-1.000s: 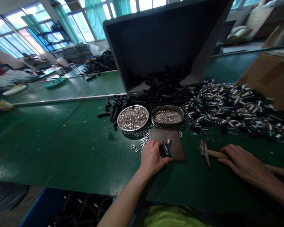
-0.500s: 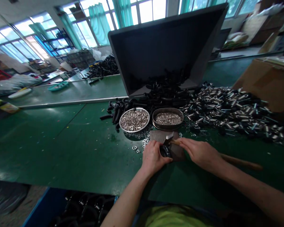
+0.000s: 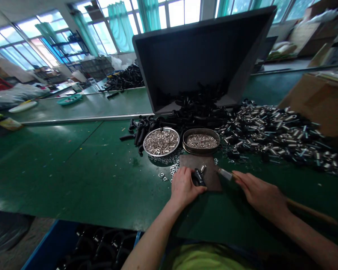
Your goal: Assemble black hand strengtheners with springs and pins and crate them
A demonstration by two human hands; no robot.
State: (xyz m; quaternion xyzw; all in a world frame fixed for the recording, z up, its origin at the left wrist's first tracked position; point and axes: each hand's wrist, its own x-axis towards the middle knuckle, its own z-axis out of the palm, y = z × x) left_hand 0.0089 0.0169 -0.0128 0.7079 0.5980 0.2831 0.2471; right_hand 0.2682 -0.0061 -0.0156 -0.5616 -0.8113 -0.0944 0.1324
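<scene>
One head-worn camera is looking forward and down from the wearer's side of the green table [image 3: 81, 183], a lime garment [image 3: 208, 258] edging in at the bottom. Left hand [image 3: 183, 187] and right hand [image 3: 261, 194] are showing fairly near, below mid-frame; beyond them the view is taking in a dark bin [image 3: 199, 60] and, farther back, windows [image 3: 180, 13].

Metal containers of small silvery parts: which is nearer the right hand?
The oval, dark metal tin; the round, silver metal dish stands left of it, farther from the right hand.
</scene>
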